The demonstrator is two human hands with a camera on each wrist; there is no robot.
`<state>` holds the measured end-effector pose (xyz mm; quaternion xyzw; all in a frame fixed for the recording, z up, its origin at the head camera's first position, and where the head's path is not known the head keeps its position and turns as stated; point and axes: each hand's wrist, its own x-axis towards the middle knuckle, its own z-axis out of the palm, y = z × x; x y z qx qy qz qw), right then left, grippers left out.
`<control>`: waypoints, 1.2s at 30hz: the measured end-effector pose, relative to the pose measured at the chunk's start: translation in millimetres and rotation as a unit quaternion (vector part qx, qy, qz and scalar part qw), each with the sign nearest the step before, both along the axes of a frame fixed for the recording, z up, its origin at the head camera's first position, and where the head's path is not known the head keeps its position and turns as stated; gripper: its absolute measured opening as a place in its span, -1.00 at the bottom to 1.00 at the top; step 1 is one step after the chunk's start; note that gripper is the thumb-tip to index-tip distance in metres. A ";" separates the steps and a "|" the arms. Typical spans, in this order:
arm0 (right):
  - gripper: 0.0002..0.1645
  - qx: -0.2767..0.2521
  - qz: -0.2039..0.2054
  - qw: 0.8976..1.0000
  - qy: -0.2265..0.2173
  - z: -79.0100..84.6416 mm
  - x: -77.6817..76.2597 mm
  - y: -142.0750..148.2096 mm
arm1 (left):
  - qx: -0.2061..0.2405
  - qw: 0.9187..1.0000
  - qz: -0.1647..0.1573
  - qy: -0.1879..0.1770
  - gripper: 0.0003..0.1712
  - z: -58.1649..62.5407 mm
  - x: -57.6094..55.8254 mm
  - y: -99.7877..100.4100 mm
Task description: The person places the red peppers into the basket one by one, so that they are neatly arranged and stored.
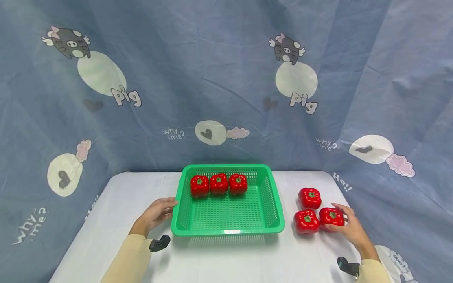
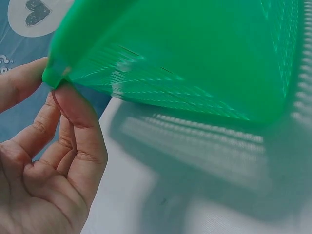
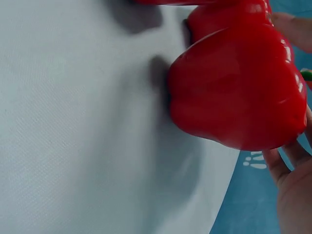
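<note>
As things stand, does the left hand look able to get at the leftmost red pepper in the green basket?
Probably yes, once it lets go: the left hand pinches the green basket by its left rim, but nothing covers the leftmost pepper from above.

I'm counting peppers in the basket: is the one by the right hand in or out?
Out: the right hand holds that red pepper clear of the green basket, off to its right.

Blue fabric backdrop, slightly creased, fills the far side and continues along the left and right of a white table with rounded far corners. Its cartoon print shows winged pigs, pale ovals, hearts, pink clouds and lettering. Soft shadows fall across the table.
</note>
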<state>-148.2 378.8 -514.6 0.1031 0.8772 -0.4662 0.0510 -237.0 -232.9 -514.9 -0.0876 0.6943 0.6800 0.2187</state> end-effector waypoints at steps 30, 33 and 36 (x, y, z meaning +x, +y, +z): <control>0.17 -0.001 0.002 0.998 -0.061 -14.0 -7.5 8.9 | 0.027 1.000 0.008 -0.007 -0.32 0.0 3.3 0.6; 0.11 0.001 0.010 0.998 -0.065 -13.0 -6.8 10.5 | 0.029 1.000 0.007 -0.007 -0.33 -0.3 3.0 0.1; 0.06 0.001 0.014 0.997 -0.074 -11.0 -5.9 12.3 | 0.030 0.999 0.009 -0.009 -0.33 -0.6 2.9 0.0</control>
